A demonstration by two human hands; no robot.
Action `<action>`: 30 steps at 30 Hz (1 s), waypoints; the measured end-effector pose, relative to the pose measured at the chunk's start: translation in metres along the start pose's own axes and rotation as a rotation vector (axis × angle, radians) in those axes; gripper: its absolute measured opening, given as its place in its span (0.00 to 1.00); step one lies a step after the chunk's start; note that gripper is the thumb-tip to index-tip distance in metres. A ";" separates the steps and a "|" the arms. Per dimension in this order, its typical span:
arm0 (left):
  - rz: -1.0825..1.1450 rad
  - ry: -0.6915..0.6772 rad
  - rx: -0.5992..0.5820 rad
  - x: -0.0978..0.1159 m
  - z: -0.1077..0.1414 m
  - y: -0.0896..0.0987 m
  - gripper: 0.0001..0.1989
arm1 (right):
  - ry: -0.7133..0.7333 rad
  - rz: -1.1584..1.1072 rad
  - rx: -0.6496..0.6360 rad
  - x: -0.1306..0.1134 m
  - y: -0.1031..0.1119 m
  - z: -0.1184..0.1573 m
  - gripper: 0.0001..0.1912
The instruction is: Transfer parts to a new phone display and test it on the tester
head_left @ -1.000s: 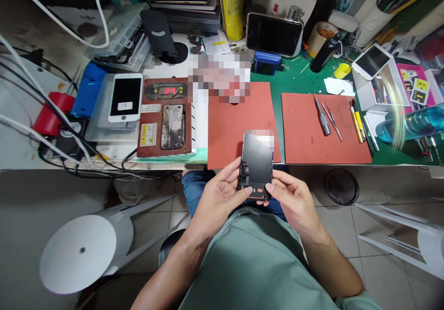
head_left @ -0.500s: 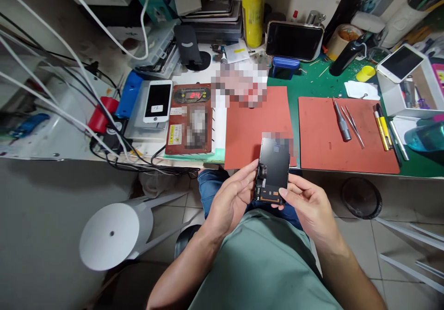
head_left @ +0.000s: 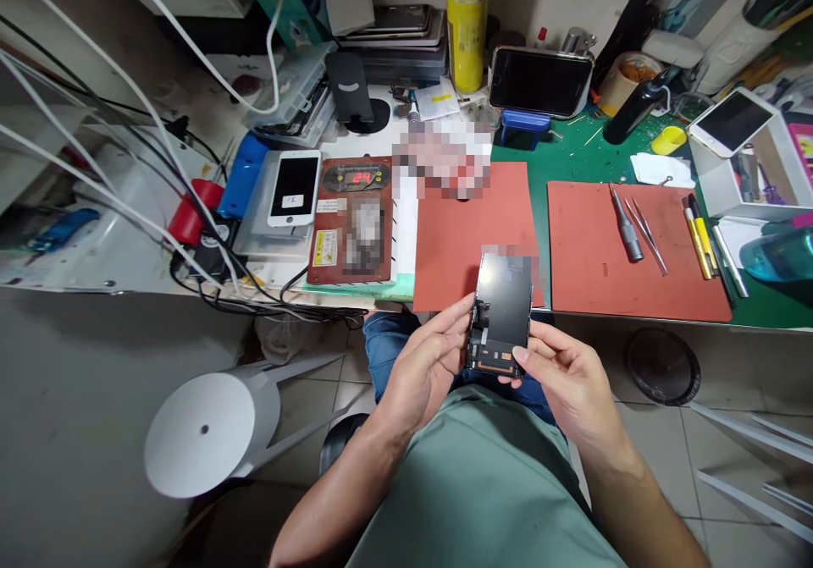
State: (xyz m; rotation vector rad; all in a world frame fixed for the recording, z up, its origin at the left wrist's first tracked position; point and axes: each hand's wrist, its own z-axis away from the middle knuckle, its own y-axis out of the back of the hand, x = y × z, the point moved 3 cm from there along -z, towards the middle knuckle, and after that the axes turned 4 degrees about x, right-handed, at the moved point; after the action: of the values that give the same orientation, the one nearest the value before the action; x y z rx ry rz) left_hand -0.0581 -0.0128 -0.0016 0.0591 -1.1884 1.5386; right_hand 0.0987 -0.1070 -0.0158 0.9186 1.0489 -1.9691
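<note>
One display panel (head_left: 505, 297), dark, in two bare hands, held at the front edge of the bench, in front of the lap; clock positions taken from it. Right hand (head_left: 568, 373), at 4 o'clock, pinches the panel's lower right corner: one thumb on the face, fingertips showing beneath. Left hand (head_left: 419, 373), at 8 o'clock: fingers close together, tips against the panel's left edge; cannot tell whether it pinches or only steadies. Panel's top end partly pixelated. Orange mats, two: first mat (head_left: 445, 246) at 12 o'clock, beyond the panel; second mat (head_left: 584, 272) between 2 and 3, bearing one grey-handled tool (head_left: 627, 228), one pair of tweezers (head_left: 649, 238) and two yellow markers (head_left: 698, 238) near its right edge. Other phones, three: one white-framed phone (head_left: 297, 183) at 10 o'clock, lying on a clear case; one dark-screened phone (head_left: 539, 81) between 12 and 1, propped sideways above a blue stand (head_left: 524, 125); one white phone (head_left: 730, 124) at 2, resting on an open white box (head_left: 746, 200). One red-brown box (head_left: 334, 204) at 10 o'clock, red digits lit. One yellow can (head_left: 467, 35), upright, near 12.
</note>
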 end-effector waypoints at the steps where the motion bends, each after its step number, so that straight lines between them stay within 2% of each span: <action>1: -0.001 0.001 0.002 0.000 0.000 0.000 0.23 | -0.002 0.000 -0.005 0.000 0.000 0.000 0.17; 30: -0.065 -0.016 -0.006 0.000 0.001 0.002 0.27 | 0.008 0.051 -0.002 0.000 -0.004 0.004 0.21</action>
State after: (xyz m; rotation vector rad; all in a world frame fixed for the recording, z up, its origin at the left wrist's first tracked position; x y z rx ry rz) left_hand -0.0603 -0.0130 -0.0027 0.1055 -1.1924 1.4799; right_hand 0.0946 -0.1089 -0.0128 0.9433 1.0222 -1.9237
